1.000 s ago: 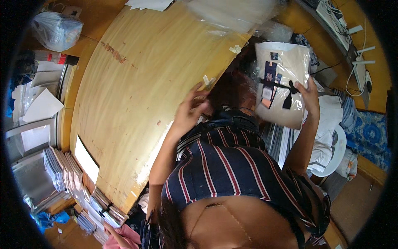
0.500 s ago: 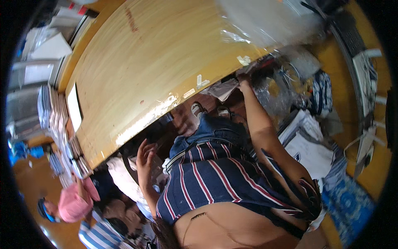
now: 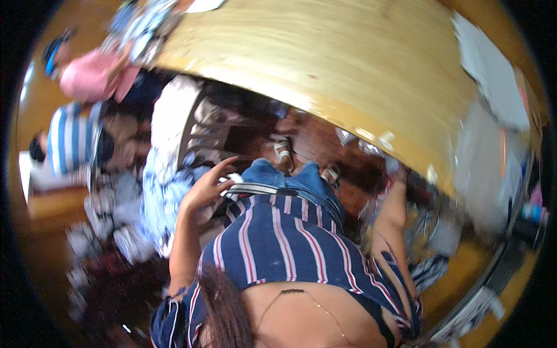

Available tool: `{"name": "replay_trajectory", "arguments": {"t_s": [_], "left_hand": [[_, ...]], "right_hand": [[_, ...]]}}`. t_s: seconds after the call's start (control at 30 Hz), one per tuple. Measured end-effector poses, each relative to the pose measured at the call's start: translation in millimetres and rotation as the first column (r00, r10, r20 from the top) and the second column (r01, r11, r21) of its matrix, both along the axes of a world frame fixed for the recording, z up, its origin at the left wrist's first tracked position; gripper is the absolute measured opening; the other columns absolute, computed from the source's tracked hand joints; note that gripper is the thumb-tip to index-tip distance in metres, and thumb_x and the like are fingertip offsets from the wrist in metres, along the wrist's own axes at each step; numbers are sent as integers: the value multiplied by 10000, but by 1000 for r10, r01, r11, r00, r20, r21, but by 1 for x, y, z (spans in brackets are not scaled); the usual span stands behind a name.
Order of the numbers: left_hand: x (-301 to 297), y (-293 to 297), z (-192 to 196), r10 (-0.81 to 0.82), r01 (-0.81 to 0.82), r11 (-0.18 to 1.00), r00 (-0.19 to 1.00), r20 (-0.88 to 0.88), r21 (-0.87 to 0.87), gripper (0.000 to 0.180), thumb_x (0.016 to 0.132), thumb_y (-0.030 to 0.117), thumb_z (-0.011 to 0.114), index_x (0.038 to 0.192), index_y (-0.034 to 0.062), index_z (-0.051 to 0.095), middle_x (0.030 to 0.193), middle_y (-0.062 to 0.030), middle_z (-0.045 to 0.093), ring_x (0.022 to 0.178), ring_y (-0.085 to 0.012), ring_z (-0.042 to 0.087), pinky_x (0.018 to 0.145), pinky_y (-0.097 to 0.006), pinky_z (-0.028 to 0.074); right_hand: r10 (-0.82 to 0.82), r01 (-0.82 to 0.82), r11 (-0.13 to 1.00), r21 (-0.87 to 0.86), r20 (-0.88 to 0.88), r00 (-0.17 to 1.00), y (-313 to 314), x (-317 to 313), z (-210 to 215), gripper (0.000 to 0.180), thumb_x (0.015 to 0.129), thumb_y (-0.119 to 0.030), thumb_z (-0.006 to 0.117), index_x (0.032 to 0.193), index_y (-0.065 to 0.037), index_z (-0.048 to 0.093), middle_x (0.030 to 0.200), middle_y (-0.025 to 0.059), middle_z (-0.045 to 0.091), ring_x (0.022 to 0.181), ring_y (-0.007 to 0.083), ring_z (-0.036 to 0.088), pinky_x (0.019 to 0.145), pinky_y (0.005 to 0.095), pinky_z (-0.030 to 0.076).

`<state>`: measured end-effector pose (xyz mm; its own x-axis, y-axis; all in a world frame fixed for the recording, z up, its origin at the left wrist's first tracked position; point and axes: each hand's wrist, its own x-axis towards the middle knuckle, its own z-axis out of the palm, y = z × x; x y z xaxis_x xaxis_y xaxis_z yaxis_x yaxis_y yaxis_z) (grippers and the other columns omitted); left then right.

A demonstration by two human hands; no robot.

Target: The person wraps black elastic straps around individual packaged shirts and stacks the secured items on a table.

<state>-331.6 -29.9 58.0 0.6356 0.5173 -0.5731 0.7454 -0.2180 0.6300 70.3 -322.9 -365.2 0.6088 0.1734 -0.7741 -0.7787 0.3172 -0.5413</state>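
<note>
My left hand (image 3: 208,187) is raised beside my left hip, next to the belt (image 3: 252,188) of my jeans (image 3: 313,184). Its fingers are apart and nothing shows in them. My right arm reaches forward to the near edge of the wooden table (image 3: 348,64). There my right hand (image 3: 395,174) is just below the tabletop, smeared by motion, so its fingers and anything in them cannot be made out. A pale, crumpled piece (image 3: 370,147) hangs at the table edge to the left of that hand.
Pale garments (image 3: 174,110) hang over a chair (image 3: 188,130) at my left, above heaped blue cloth (image 3: 165,191). Two people, one in a pink top (image 3: 93,75) and one in a striped shirt (image 3: 72,139), are at the far left. Clear plastic (image 3: 481,156) lies at right.
My view has swung, so the table now slopes down toward the right. The grey cloth seen at my right hand before is no longer distinct there. My left hand stays raised and open.
</note>
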Motion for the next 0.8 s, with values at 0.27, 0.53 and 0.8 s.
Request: {"name": "replay_trajectory", "arguments": {"t_s": [0.27,0.53,0.8], "left_hand": [[-20,18,-11,-106,108,993,993,-50,44,537,742,163,536,1210,90,285,1027,-160,494,948,-254,484,798,-316,382],[-75,68,-42,178,-178,984,979,100,-11,464,762,210,522,1177,92,348,957,-111,537,849,-189,517,749,-288,402],[-205,128,-103,841,-931,286,358,406,227,231,695,101,492,903,35,566,655,-99,592,556,-122,553,504,-276,436]], "right_hand": [[758,-783,612,-114,-198,621,-22,-141,6,462,747,-102,479,1170,-128,296,625,107,513,403,163,447,316,277,349],[995,-871,99,-481,59,80,14,-179,42,311,742,-50,503,1049,-101,509,733,63,563,521,112,481,425,242,383],[942,-972,59,-230,-308,130,83,-123,89,337,734,-72,540,1065,-54,476,849,82,558,716,162,527,608,256,428]]}}
